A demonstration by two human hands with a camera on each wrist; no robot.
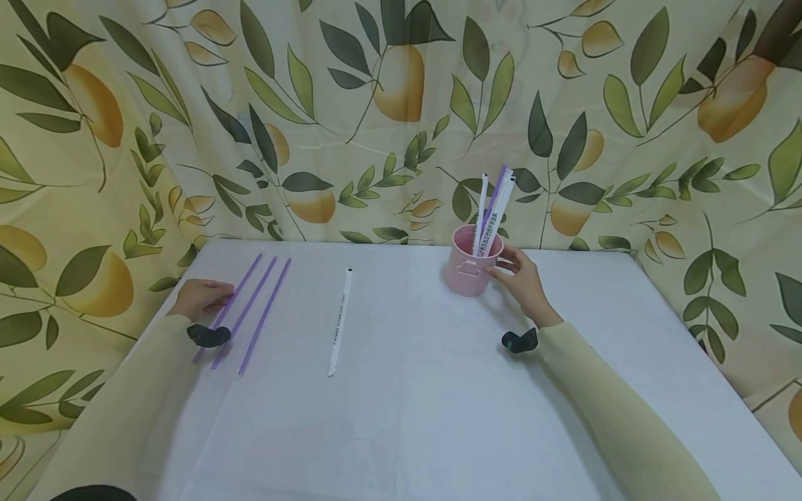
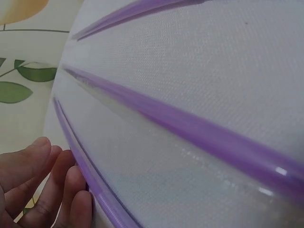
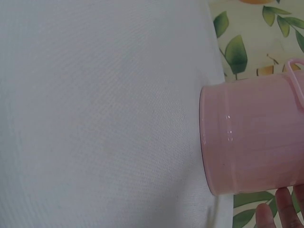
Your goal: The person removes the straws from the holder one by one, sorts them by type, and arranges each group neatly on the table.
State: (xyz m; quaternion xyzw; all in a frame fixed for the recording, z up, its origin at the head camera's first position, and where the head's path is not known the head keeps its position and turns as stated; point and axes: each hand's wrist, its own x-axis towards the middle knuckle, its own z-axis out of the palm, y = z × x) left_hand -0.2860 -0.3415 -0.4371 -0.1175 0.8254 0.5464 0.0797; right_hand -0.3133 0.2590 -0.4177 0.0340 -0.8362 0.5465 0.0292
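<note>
My left hand (image 1: 203, 298) lies at the left of the table, thumb apart and fingers loosely bent. Its fingertips (image 2: 76, 185) are against the leftmost purple straw (image 2: 78, 159). Two more purple straws, the middle one (image 1: 253, 299) and the right one (image 1: 266, 313), lie slanted alongside. On the right, my right hand (image 1: 523, 282) holds the side of an upright pink cup (image 1: 466, 278), thumb in front and fingers toward the back. Inside stand several white wrapped straws (image 1: 495, 219) and a purple straw (image 1: 503, 169). The right wrist view shows the cup's lower wall (image 3: 251, 137) with fingertips along it.
A single white wrapped straw (image 1: 341, 323) with black print lies mid-table between the hands. The white tabletop (image 1: 401, 424) ends just behind the cup, where a curtain (image 1: 388, 153) with fruit and leaf print hangs.
</note>
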